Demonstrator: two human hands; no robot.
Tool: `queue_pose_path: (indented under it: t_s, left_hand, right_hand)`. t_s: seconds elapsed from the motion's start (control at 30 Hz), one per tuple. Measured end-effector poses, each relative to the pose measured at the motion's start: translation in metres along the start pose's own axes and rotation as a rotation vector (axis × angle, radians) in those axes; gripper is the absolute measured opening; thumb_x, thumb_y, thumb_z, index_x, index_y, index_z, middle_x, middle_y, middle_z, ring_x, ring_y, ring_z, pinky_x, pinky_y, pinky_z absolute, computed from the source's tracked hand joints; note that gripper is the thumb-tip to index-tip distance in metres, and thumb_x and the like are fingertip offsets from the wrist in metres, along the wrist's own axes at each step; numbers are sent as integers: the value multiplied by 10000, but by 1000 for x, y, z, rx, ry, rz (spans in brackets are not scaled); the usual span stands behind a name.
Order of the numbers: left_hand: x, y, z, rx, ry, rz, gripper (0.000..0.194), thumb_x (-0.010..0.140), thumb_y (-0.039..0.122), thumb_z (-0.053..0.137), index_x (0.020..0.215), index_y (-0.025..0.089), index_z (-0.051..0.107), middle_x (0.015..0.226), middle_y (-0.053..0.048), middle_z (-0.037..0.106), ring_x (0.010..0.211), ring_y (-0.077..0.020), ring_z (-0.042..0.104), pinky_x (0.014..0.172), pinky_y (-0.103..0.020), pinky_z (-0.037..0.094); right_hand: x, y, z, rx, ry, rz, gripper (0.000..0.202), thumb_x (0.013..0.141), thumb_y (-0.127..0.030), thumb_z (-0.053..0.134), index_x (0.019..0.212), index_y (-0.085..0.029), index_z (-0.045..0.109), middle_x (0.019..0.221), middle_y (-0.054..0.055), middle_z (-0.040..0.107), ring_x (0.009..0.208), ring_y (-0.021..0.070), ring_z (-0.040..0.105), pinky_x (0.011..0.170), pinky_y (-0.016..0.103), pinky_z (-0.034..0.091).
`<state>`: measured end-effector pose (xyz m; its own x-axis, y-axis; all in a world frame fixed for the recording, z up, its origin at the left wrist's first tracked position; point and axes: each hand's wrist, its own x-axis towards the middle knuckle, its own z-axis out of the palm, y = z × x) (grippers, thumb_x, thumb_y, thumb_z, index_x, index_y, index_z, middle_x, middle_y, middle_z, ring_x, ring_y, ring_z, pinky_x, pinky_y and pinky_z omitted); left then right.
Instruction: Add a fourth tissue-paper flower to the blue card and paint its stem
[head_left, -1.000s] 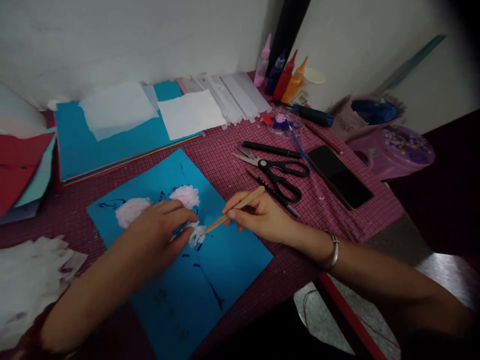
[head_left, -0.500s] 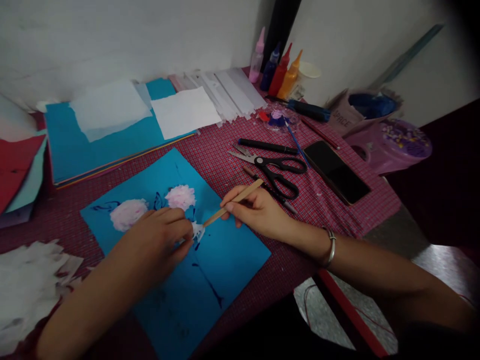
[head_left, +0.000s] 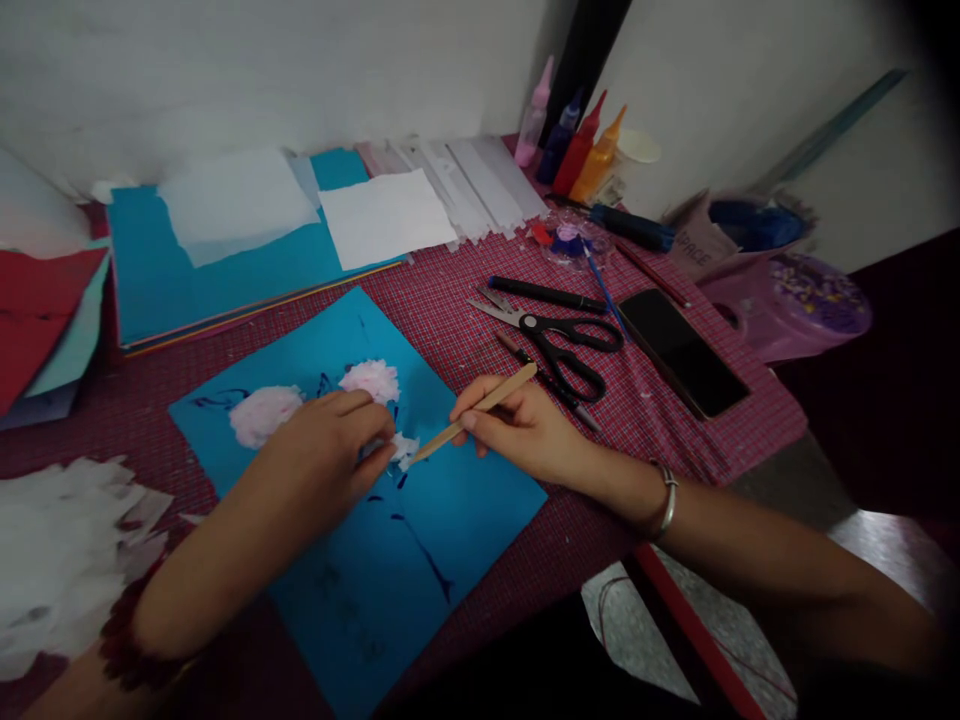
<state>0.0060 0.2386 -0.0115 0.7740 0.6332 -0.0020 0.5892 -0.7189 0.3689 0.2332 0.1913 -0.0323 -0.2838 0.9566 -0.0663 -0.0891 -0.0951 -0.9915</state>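
A blue sheet of paper [head_left: 480,500] lies at an angle on the table, with dark blue painted stems and leaves. Two pale pink ruffled paper flowers, one at left [head_left: 264,415] and one higher up [head_left: 370,381], sit on it. Between my hands is a small white tissue paper tuft [head_left: 406,450]. My left hand [head_left: 337,445] is closed over the sheet, its fingertips pinched at the tuft's left edge. In my right hand [head_left: 521,425] is a flat wooden stick [head_left: 499,395], held like a pen, its lower tip touching or very near the tuft.
Right of the sheet lie black-handled scissors [head_left: 562,340], a dark marker [head_left: 547,293] and a phone [head_left: 682,350]. Behind them stand paint bottles [head_left: 576,150] and a paint palette [head_left: 570,245]. Torn white paper [head_left: 60,560] is heaped at left; stacked coloured paper [head_left: 150,290] lies at the back.
The whole view has shifted slightly. The stick's tip has moved to the tuft's lower right side, and more of the tuft shows beside my left fingertips. Both hands keep their grips.
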Motion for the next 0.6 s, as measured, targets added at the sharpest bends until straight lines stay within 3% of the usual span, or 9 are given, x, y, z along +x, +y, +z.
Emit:
queue_pose_path:
  t_s: [0.23, 0.43, 0.6]
  left_hand:
    - [0, 5, -7, -63, -2, -84, 104, 825, 122, 455, 800, 187, 533, 795, -40, 580, 785, -218, 558, 680, -356, 425]
    - [-2, 15, -15, -173, 45, 14, 247, 815, 82, 394, 776, 189, 613, 887, -50, 566, 845, -191, 561, 740, -341, 447]
    - [-2, 15, -9, -139, 4, 6, 188, 796, 112, 467, 758, 177, 639, 857, -61, 562, 852, -222, 553, 760, -390, 451]
  right_hand:
    - [1, 1, 0, -19, -2, -3, 94, 858, -251, 570, 881, -160, 579, 716, -8, 617, 561, 78, 530, 494, 194, 434]
    - [1, -4, -3, 53, 68, -21, 96, 838, -266, 584, 838, -171, 566, 664, -22, 612, 515, 65, 514, 460, 177, 420]
    - [1, -5, -5, 59, 76, -38, 86, 842, -243, 575, 817, -164, 554, 654, -23, 600, 512, 62, 507, 456, 171, 404]
